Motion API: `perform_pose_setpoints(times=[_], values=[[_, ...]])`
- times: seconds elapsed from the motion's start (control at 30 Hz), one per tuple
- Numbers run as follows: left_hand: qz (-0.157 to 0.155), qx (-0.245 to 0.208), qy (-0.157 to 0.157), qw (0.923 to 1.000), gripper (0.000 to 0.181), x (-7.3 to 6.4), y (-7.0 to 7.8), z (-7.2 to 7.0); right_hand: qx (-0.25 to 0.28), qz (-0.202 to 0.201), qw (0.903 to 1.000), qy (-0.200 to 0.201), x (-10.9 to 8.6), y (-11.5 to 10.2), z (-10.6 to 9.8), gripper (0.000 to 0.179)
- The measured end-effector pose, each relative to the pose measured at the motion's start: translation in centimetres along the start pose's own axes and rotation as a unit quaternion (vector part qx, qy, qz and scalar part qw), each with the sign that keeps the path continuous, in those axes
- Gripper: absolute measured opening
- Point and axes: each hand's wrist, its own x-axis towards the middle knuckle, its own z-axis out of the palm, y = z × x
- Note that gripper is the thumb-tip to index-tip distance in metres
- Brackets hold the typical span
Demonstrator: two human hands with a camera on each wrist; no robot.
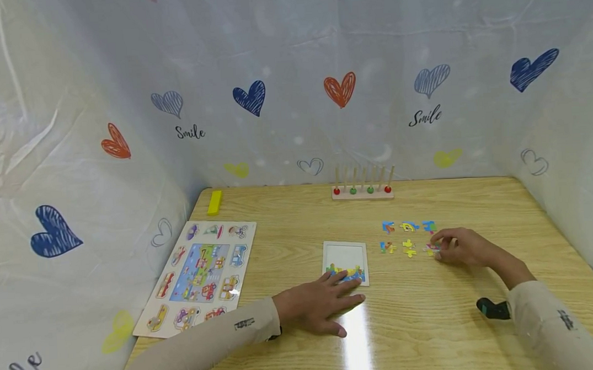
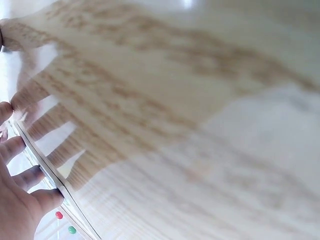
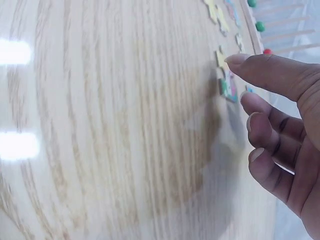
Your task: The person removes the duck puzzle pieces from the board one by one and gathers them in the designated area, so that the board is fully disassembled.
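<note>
My left hand [image 1: 319, 306] lies with fingers spread at the lower edge of a small white-framed puzzle tray [image 1: 344, 243]. Its fingertips touch the frame, and in the left wrist view the fingers [image 2: 31, 177] reach over the tray's edge. Colourful pieces fill the bottom of the tray; the upper part shows bare white. On the right, my right hand [image 1: 460, 248] is at a puzzle piece [image 3: 228, 89] with pink and green on it. Thumb and index finger are parted around this piece, which lies on the table. Several other jigsaw pieces [image 1: 409, 248] lie in two rows beside it.
At the left lies a large vehicle picture board [image 1: 249, 231], with a yellow block [image 1: 215, 202] behind it. A pegged wooden stand [image 1: 362, 195] with red and green beads is at the back edge. Curtains printed with hearts enclose the table [image 1: 288, 218].
</note>
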Motion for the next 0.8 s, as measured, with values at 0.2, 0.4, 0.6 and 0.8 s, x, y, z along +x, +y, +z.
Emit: perform_pose_setpoints(times=[0.2,0.4,0.6,0.8], values=[[0.001,0.008,0.008,0.9999,0.078,-0.1,-0.1,0.2,-0.004,0.007,0.9999,0.014,0.5,-1.2,0.2,0.030],[0.000,0.008,0.011,0.9999,0.078,-0.3,0.0,0.1,-0.014,-0.004,0.9999,0.000,1.3,-2.4,0.7,0.032],[0.000,0.015,0.007,0.9999,0.078,-0.1,-0.1,0.1,-0.006,-0.029,0.9995,-0.013,1.9,-3.6,1.4,0.032],[0.007,0.023,0.024,0.9994,0.077,-0.1,0.0,0.3,-0.013,-0.033,0.9993,-0.014,2.6,-4.1,2.0,0.033]])
